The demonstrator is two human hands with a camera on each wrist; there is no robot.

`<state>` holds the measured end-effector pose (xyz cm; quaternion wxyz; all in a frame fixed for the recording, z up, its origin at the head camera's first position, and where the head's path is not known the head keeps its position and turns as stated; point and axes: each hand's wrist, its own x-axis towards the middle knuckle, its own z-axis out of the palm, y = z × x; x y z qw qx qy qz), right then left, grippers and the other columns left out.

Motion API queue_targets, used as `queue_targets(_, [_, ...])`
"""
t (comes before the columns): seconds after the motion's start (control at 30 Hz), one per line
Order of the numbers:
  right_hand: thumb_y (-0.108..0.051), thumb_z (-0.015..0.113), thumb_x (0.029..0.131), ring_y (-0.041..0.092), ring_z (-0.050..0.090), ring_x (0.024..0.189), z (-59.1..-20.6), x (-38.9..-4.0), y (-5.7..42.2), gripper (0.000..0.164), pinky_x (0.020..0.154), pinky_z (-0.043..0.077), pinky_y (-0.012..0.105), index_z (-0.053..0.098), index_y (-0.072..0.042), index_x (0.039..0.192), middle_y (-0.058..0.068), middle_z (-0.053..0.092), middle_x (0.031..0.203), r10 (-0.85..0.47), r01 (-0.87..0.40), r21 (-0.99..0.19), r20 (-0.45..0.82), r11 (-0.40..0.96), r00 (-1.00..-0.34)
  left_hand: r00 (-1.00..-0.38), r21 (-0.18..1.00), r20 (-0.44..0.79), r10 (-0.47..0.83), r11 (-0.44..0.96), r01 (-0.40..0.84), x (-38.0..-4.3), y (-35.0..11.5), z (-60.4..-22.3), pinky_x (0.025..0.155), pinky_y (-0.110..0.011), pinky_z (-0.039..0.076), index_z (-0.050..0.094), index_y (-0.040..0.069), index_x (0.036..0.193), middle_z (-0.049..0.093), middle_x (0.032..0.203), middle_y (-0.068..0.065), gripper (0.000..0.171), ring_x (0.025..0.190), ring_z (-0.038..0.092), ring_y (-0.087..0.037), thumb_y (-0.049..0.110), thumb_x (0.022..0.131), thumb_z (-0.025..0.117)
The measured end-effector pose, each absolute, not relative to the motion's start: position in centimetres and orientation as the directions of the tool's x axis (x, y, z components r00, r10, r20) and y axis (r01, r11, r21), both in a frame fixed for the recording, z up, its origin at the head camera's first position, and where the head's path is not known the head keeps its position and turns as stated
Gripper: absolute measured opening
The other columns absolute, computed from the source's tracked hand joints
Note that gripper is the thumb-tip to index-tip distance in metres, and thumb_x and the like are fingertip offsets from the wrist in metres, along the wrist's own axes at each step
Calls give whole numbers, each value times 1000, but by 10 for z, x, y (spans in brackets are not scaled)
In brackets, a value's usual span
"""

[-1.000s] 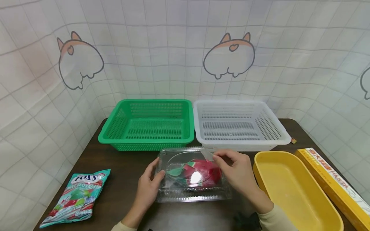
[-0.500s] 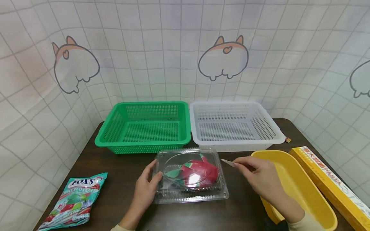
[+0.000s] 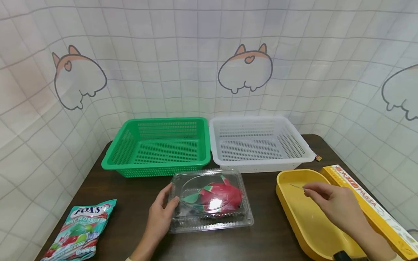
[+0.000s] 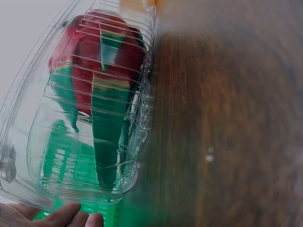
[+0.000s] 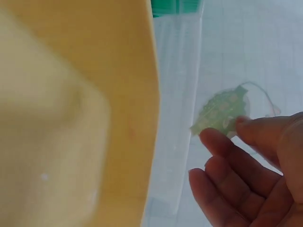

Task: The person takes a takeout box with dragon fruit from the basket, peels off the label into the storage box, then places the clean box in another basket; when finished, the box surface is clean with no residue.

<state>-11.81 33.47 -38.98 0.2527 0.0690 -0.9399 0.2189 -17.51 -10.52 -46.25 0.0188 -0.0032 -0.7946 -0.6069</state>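
A clear plastic clamshell box [image 3: 225,225] lies on the dark table with a red dragon fruit [image 3: 228,192] with green-tipped scales inside. My left hand [image 3: 158,217] grips the box's left edge, thumb on top; the left wrist view shows those fingers at the box's end, its lid closed over the fruit. Over the yellow tub [image 3: 285,210], my right hand [image 3: 341,208] pinches a small thin sticker [image 5: 218,111] between thumb and index finger. In the right wrist view the sticker is pale green and see-through with faint print; from the head it shows nearly edge-on.
A green basket [image 3: 163,166] and a white basket [image 3: 261,165] stand side by side at the back. A Fox's candy bag [image 3: 78,230] lies at the left. A long yellow pasta box [image 3: 385,221] runs along the right, and a small wrapper [image 3: 318,158] sits beside the white basket.
My right hand has pulled the sticker off the top of the clamshell box and moved it right, over the yellow tub. My left hand keeps its grip. The head view has turned slightly right.
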Motion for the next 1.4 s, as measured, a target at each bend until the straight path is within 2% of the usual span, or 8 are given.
queue_targets(0.13, [-14, 79, 82, -6, 59, 66, -391, -117, 347, 11, 54, 43, 12, 77, -19, 91, -5, 74, 82, 2, -205, -399, 461, 894, -887, -999, 961, 35, -11, 274, 30, -175, -105, -462, 101, -52, 43, 41, 14, 148, 40, 151, -16, 52, 136, 40, -35, 23, 99, 56])
queue_targets(0.3, [-22, 76, 85, -4, 59, 68, -392, -119, 356, 4, 57, 48, 20, 76, -20, 89, -6, 73, 83, -14, -152, -394, 333, 907, -943, -1000, 960, 12, -14, 280, 8, -176, -106, -463, 102, -52, 41, 41, 15, 149, 39, 152, -15, 52, 139, 37, -35, 24, 100, 56])
queue_targets(0.47, [-26, 75, 87, 0, 60, 69, -393, -126, 362, 8, 59, 48, 24, 78, -18, 89, -5, 73, 84, -60, -134, -364, 208, 922, -976, -1000, 958, -3, -19, 287, -8, -177, -108, -464, 101, -51, 42, 40, 16, 149, 40, 151, -15, 52, 137, 39, -35, 25, 100, 55])
queue_targets(0.63, [-27, 74, 87, 4, 55, 67, -397, -133, 370, 15, 58, 45, 23, 79, -14, 92, -5, 73, 84, -89, -101, -398, 49, 912, -995, -1000, 955, -13, -16, 298, -17, -177, -108, -464, 99, -50, 44, 40, 15, 149, 41, 150, -16, 53, 135, 41, -36, 25, 99, 55])
queue_targets(0.8, [-26, 72, 88, 11, 56, 64, -400, -142, 379, 23, 54, 43, 24, 77, -7, 99, -1, 71, 81, -107, -33, -487, -125, 873, -986, -1000, 956, -24, -5, 294, -24, -175, -110, -462, 106, -55, 37, 39, 15, 150, 38, 152, -16, 53, 141, 32, -36, 26, 100, 55])
queue_targets(1.0, [-25, 66, 94, 16, 54, 67, -409, -149, 391, 38, 60, 48, 25, 68, 7, 113, 4, 59, 76, -164, 99, -685, -309, 722, -937, -999, 955, -37, 9, 295, -32, -174, -110, -461, 106, -56, 36, 37, 15, 150, 36, 153, -16, 54, 142, 30, -37, 28, 100, 54])
queue_targets(1.17, [-23, 65, 94, 19, 56, 70, -413, -150, 398, 46, 62, 51, 27, 59, 13, 123, 8, 61, 83, -218, 117, -733, -345, 670, -913, -999, 955, -37, 16, 295, -31, -174, -110, -460, 107, -58, 33, 36, 15, 151, 35, 154, -17, 55, 143, 27, -38, 28, 101, 53])
queue_targets(1.4, [-23, 69, 90, 21, 61, 82, -412, -146, 401, 45, 65, 52, 27, 61, 7, 122, 15, 68, 108, -257, -30, -645, -261, 764, -931, -999, 953, -37, 24, 302, -28, -176, -108, -458, 108, -59, 32, 36, 15, 151, 35, 154, -16, 55, 143, 27, -37, 30, 101, 53])
